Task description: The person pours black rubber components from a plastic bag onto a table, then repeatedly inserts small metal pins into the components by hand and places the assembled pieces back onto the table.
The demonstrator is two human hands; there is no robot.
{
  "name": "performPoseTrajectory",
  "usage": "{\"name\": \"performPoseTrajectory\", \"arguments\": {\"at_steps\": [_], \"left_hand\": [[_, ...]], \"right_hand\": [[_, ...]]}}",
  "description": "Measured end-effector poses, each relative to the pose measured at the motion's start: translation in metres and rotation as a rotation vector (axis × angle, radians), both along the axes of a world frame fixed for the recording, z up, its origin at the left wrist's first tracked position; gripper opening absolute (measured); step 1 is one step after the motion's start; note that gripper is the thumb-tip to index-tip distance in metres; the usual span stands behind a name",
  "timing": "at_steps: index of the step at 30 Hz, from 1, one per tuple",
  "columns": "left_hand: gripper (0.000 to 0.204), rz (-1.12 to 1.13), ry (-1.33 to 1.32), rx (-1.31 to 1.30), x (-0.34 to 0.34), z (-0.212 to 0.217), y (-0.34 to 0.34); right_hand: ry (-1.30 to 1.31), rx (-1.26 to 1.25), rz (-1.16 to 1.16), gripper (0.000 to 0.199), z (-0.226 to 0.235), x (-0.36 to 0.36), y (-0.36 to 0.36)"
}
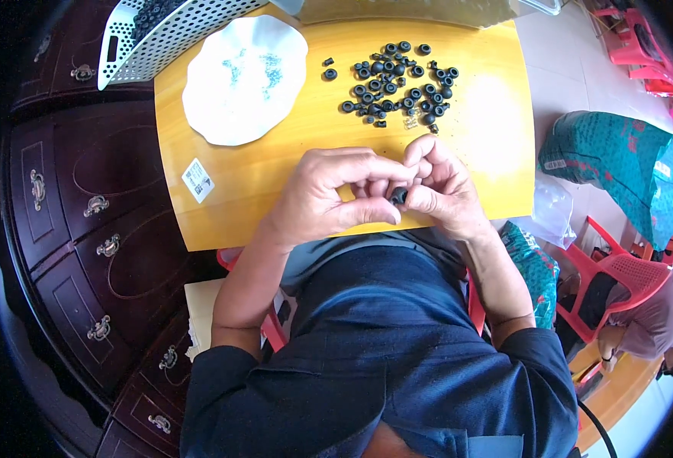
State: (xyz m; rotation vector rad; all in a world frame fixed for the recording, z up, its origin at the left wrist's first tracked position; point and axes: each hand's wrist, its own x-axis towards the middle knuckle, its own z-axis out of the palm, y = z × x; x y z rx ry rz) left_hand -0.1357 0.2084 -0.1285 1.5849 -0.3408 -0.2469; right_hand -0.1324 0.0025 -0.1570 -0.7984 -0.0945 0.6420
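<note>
Over the near edge of the yellow table, both my hands meet around one small black rubber-like part. My right hand pinches it, thumb against the bent fingers. From the other side my left hand closes in with curled fingers at the part; its index finger and thumb arch around it. The exact finger contact is partly hidden. Beyond my hands lies a loose spread of similar black round parts, some ring-like, with a few tiny clear pieces at its near side.
A white wavy-edged plate holds small bluish pieces. Behind it stands a perforated white basket of black parts. Dark drawers flank the left. Green sacks and red chairs are at right, with another person seated there.
</note>
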Motion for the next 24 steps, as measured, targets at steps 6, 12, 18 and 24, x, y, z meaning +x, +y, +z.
{"name": "performPoseTrajectory", "arguments": {"at_steps": [6, 12, 18, 24], "left_hand": [[0.035, -0.152, -0.135, 0.028, 0.005, -0.001, 0.005], [0.028, -0.093, -0.112, 0.026, 0.003, 0.002, 0.003], [0.025, -0.054, -0.154, -0.021, 0.001, -0.003, 0.006], [0.024, -0.044, -0.041, 0.001, -0.006, -0.008, 0.012]], "right_hand": [[-0.005, -0.029, 0.078, 0.040, 0.001, 0.003, -0.001], [-0.001, -0.068, 0.041, 0.039, 0.000, 0.002, 0.001], [-0.005, -0.063, 0.058, 0.037, 0.008, 0.008, 0.009], [0.029, -0.149, 0.102, 0.033, 0.010, 0.009, 0.010]]}}
